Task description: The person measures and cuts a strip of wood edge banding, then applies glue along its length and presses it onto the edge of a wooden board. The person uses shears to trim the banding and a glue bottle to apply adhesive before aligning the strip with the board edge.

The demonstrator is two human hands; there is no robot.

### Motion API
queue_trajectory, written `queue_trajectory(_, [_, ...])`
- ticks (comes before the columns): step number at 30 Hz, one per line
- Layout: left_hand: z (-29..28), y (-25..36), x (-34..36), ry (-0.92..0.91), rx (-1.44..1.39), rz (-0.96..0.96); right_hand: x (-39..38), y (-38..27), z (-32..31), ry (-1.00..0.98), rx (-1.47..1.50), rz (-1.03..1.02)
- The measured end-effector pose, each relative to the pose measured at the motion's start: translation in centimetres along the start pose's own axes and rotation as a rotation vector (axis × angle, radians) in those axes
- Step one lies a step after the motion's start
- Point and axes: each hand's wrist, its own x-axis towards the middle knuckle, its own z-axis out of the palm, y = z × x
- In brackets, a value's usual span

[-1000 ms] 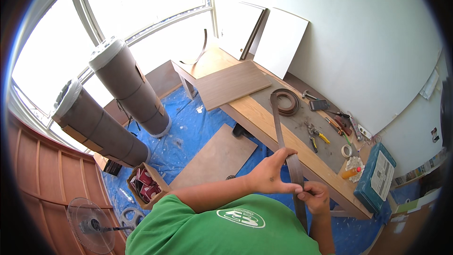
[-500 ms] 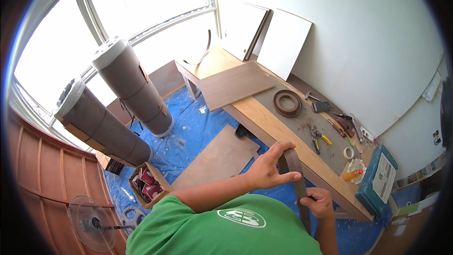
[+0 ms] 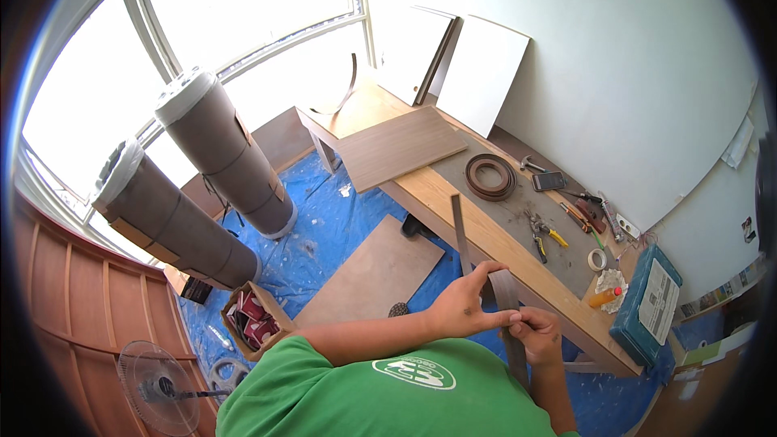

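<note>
A flexible wood-toned edge banding strip (image 3: 506,290) is bent into a loop in front of me. My left hand (image 3: 461,306) is closed around the strip near the bend, thumb pointing right. One narrow end of it sticks up beyond these fingers. Below the bend, my right hand (image 3: 541,335) pinches the strip, its fingertips close to the left thumb. The lower part of the strip runs down along my green shirt. On the workbench ahead lie a coiled brown edge banding roll (image 3: 490,177) and a wood-grain panel (image 3: 402,146).
Pliers (image 3: 537,236), a phone (image 3: 549,181), a hammer (image 3: 532,164), a tape roll (image 3: 596,260), an orange bottle (image 3: 605,297) and a teal case (image 3: 646,307) lie on the bench. Two wrapped rolls (image 3: 227,154) stand left. A fan (image 3: 159,388) and a box (image 3: 257,320) are nearby.
A free end of the strip has risen into view above my left hand. My right hand has moved up the strip toward the left thumb.
</note>
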Motion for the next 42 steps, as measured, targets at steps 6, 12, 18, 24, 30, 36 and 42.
queue_trajectory(6, [-1.6,-1.1,1.5,0.320,0.033,0.237,-1.5,-1.1,-1.3,-0.159,-0.159,0.027])
queue_trajectory(12, [0.5,-1.2,1.4,-0.006,0.331,0.467,-1.8,-1.3,-1.7,-0.078,-0.297,0.079])
queue_trajectory(18, [2.0,-0.1,0.6,-0.129,0.382,0.325,-1.3,-0.4,-1.5,-0.122,-0.144,0.075])
queue_trajectory(24, [2.4,0.1,0.9,-0.151,0.388,0.137,-1.2,-0.3,-1.0,-0.097,0.073,0.039])
queue_trajectory(30, [0.3,0.2,1.6,0.015,0.282,0.157,-3.2,-1.4,-3.1,-0.213,-0.161,0.150])
queue_trajectory(36, [-0.9,-0.5,2.3,-0.004,0.219,0.194,-3.9,-1.6,-3.9,-0.244,-0.231,0.158])
queue_trajectory(42, [0.2,-1.0,2.4,-0.043,0.247,0.257,-2.4,-0.8,-3.0,-0.231,-0.203,0.110])
